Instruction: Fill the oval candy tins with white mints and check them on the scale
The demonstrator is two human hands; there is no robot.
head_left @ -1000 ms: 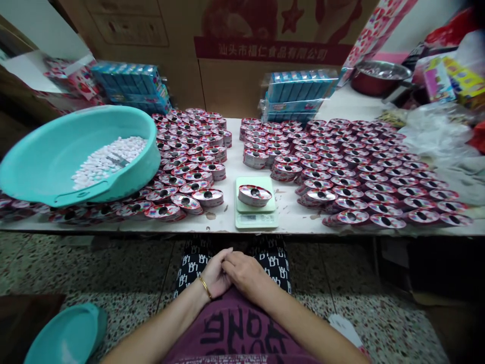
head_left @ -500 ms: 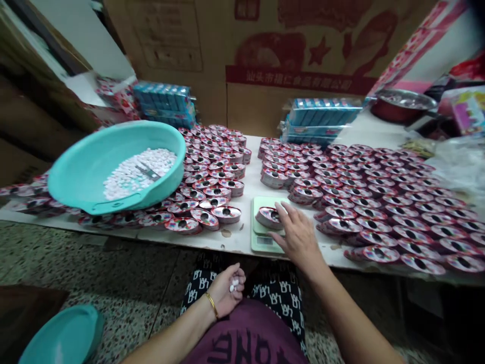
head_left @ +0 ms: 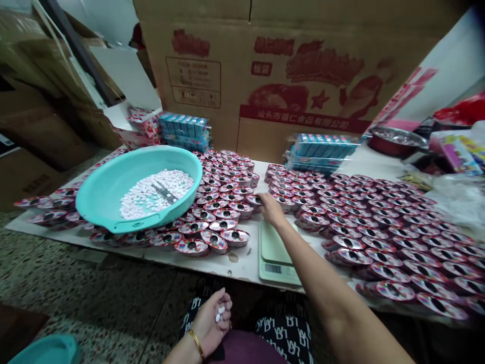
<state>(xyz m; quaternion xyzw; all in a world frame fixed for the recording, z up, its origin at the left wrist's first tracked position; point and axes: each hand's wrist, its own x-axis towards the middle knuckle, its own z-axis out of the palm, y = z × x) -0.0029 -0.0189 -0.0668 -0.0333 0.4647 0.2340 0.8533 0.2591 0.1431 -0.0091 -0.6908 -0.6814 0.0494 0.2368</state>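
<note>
My right hand (head_left: pixel 271 210) reaches over the table and its fingers grip a shallow printed tin (head_left: pixel 254 200) at the edge of a group of similar tins (head_left: pixel 227 210). Each tin is red and silver with a dark hole in its top. The digital kitchen scale (head_left: pixel 276 253) lies just behind my right forearm, with nothing on its pale green pan. My left hand (head_left: pixel 210 321) rests low over my lap, cupping a few white mints (head_left: pixel 220 313). A turquoise plastic basin (head_left: pixel 109 212) holds a heap of white mints (head_left: pixel 149 197) and a metal scoop (head_left: pixel 164 192).
Dense rows of tins (head_left: pixel 394 242) cover the table's right side. Blue shrink-wrapped packs (head_left: pixel 322 149) and a steel bowl (head_left: pixel 396 141) stand at the back, before a large printed carton (head_left: pixel 284 86). A plastic bag (head_left: pixel 458 199) lies at right; another turquoise basin (head_left: pixel 45 352) sits on the floor.
The tin has left the scale, and my right hand has carried it forward to the group of tins. My left hand still cups the mints. The view has tilted upward.
</note>
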